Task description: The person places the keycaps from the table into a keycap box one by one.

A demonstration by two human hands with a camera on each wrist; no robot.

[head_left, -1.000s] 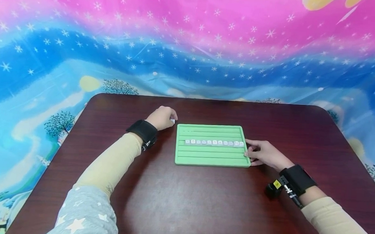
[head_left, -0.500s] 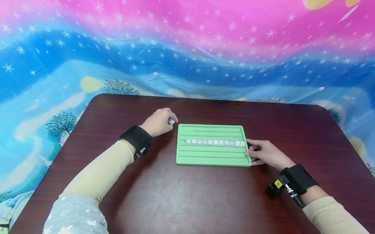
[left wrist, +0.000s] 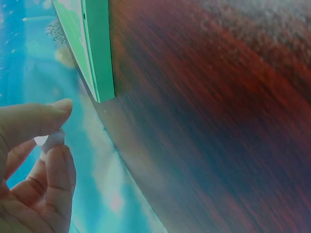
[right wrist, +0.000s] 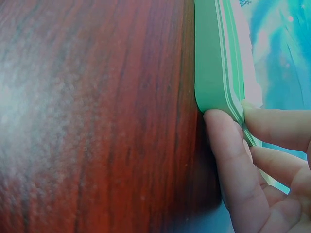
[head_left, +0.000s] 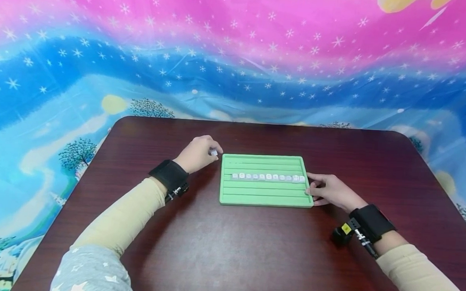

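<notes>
Between the thumb and fingers of my left hand point(head_left: 198, 154) is a small white keycap point(head_left: 214, 153), raised off the table in the left wrist view just beyond the corner of a green tray point(left wrist: 99, 58). The tray point(head_left: 265, 204) lies flat, with long grooves across it. One groove holds a row of white keycaps point(head_left: 268, 177), set side by side and reaching to the right end; their markings are too small to read. My right hand point(head_left: 331, 192) grips the tray's right edge, its thumb on the rim and the other fingers along the outer side point(right wrist: 211, 73).
Everything is on a dark reddish-brown wooden table point(head_left: 227, 250) with rounded far corners. Behind it hangs a pink and blue cloth point(head_left: 237, 66) printed with snowflakes and trees. A black band with a small device point(head_left: 365, 225) is strapped on each wrist.
My left hand has shifted slightly toward me, and the keycap has turned between its fingers, showing more of its side. The right hand stays at the tray's edge.
</notes>
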